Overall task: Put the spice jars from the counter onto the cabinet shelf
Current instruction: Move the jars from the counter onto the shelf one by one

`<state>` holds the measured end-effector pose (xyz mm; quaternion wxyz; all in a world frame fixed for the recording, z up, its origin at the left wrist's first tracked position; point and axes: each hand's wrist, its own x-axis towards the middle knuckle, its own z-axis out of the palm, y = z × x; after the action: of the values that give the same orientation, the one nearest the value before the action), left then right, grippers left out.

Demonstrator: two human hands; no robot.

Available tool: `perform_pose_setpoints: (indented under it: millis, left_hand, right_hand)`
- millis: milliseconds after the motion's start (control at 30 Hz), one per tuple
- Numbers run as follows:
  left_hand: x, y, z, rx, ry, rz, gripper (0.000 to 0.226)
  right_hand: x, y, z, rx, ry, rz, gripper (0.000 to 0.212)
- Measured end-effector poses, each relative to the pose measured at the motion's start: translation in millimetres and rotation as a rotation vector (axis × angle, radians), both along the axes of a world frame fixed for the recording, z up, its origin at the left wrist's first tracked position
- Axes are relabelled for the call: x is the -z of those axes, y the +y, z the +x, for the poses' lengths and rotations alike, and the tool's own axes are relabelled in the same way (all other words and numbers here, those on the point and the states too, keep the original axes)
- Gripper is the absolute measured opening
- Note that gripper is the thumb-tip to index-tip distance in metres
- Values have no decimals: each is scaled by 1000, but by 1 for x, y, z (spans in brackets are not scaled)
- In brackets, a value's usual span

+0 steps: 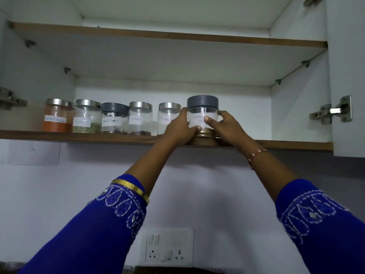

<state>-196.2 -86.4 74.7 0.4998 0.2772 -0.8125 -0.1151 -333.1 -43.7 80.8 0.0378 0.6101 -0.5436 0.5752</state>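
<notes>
A clear spice jar with a grey lid [202, 104], its white label partly covered by my fingers, stands at the front edge of the lower cabinet shelf [79, 136]. My left hand [180, 127] grips its left side and my right hand [227, 126] its right side. To its left, several labelled jars stand in a row: a red powder jar [57, 115], a jar of green seeds [87, 116], a grey-lidded black pepper jar [113, 118], a cloves jar [140, 118] and a steel-lidded jar [167, 115] partly hidden by my left hand.
The shelf right of the held jar [296, 145] is bare. An upper shelf [177, 36] spans the cabinet above. The open cabinet door [347, 76] with hinges stands at the right. A switch and socket plate [167, 248] is on the wall below.
</notes>
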Motion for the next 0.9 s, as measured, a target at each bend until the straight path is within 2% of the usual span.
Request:
perform_pose_setpoints:
  millis: [167,300,367,467,567,667,733,800,900]
  left_hand:
    - [-13,-13,-7,-53,-227,81,72]
    - [-23,-24,-11,-134,-329,155,71]
    - [-26,-30,-14,-164,-367,187,72]
    - [-29,-38,-18,-242,-453,198,66]
    - [-31,-44,-21,-278,-497,204,63]
    - [-32,-45,-23,-303,-523,189,59]
    - [-32,-44,-24,-309,-525,174,57]
    - [-31,-41,-25,-316,-511,165,54]
    - [-28,-38,-27,-325,-449,151,48]
  right_hand:
    - [-13,-14,-8,118,53,133,62]
    - [-20,-28,-12,156,87,212,47]
    - [-22,-35,-14,199,141,244,52]
    - [-24,-39,-15,254,195,304,48]
    - [-28,-39,-14,279,261,397,41]
    - [-30,-39,-14,296,312,455,9]
    - [-30,-40,-14,313,316,466,6]
    - [-29,-42,-13,301,314,453,26]
    - [-25,-43,-11,315,297,398,8]
